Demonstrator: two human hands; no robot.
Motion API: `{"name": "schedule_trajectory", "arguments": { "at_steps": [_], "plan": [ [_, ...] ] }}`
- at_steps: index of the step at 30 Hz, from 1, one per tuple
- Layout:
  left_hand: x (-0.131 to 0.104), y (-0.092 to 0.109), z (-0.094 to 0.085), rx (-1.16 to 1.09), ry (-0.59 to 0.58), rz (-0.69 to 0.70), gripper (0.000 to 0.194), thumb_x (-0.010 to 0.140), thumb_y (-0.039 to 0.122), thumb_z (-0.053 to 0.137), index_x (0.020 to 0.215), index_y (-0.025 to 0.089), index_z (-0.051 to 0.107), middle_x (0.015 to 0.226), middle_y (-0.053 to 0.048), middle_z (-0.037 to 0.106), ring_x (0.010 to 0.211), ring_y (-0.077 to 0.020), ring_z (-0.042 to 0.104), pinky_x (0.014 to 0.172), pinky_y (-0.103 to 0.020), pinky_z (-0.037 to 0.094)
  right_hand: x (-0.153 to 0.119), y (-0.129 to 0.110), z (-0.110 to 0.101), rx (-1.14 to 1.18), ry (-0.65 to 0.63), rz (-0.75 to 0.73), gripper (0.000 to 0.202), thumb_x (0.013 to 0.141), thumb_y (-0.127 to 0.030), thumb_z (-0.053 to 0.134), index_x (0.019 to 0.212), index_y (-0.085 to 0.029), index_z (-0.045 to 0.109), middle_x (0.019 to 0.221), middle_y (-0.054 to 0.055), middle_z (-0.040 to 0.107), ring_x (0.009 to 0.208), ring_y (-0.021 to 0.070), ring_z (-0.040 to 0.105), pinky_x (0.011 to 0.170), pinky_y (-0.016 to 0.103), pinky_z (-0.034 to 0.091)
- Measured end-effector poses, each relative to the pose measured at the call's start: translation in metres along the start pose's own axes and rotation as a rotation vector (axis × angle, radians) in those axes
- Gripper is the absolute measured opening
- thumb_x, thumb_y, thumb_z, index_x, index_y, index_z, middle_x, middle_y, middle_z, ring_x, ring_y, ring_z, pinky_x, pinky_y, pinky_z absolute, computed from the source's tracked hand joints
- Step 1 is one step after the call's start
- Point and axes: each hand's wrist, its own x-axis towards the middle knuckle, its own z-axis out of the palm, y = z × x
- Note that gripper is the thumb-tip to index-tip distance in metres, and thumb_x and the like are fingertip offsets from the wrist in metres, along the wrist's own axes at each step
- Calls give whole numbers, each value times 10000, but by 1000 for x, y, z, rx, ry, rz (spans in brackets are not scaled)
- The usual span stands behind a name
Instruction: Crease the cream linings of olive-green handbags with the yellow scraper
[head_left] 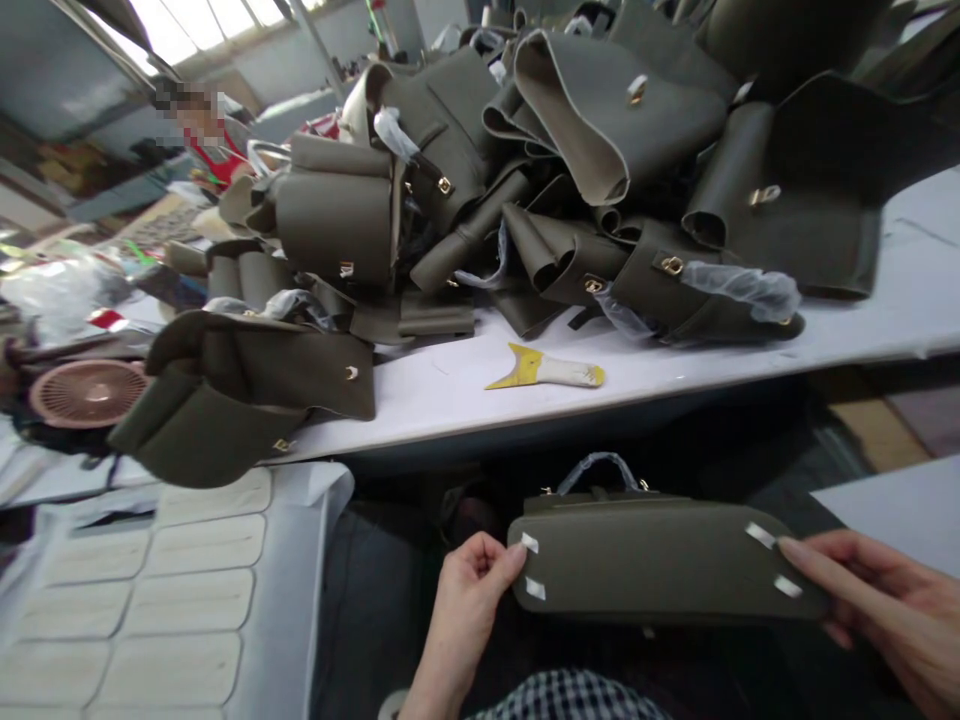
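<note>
The olive-brown bag (660, 565) is smooth and leather-like, its long face rounded at the corners, with four small white tabs (787, 586) near its ends and a plastic-wrapped handle (600, 460) on gold-toned fittings. It is held up in front of the white surface (427, 390). The left hand (472, 595) has its grip pinching one end, thumb beside a tab; the right hand (874, 590) pinches the other, thumb in front, fingers partly hidden behind.

On the surface, a yellow-and-white forked tool (551, 372) lies before heaped olive-brown bags (337, 215), whose overlaps hide many outlines. A pink round fan (90, 392) is at left, above rounded pale panels (199, 600) in rows, cut off by the frame. A person (214, 145) in the background is blurred.
</note>
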Motion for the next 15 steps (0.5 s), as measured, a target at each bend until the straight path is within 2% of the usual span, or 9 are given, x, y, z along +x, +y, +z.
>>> {"name": "schedule_trajectory", "arguments": {
  "at_steps": [4,9,12,15],
  "plan": [
    [2,-2,-1,10,3,4,483,673,570,792,639,167,527,597,-3,570,586,-106,467,552,-212,366,0,-4,2,1,22,29,436,532,-549,880,737,-212,694,601,-11,579,456,94,439,370,183,386],
    [2,0,-1,60,5,-3,527,645,620,785,612,167,517,565,24,502,560,-95,410,518,-199,333,-16,-29,14,-16,-3,-30,519,494,-628,857,639,-170,660,636,11,574,529,111,456,393,193,405],
    [-1,3,0,80,36,-11,544,618,637,791,598,171,510,555,42,463,548,-90,371,492,-194,296,-22,-35,20,-3,-28,-96,507,565,-617,838,631,-164,620,596,-10,526,517,103,435,389,191,383],
    [1,3,-1,134,49,-9,566,584,669,790,573,174,515,546,45,449,548,-99,375,491,-201,302,-18,-31,20,19,-58,-120,473,651,-588,810,665,-166,597,600,-11,538,509,102,450,395,194,371]
  ]
}}
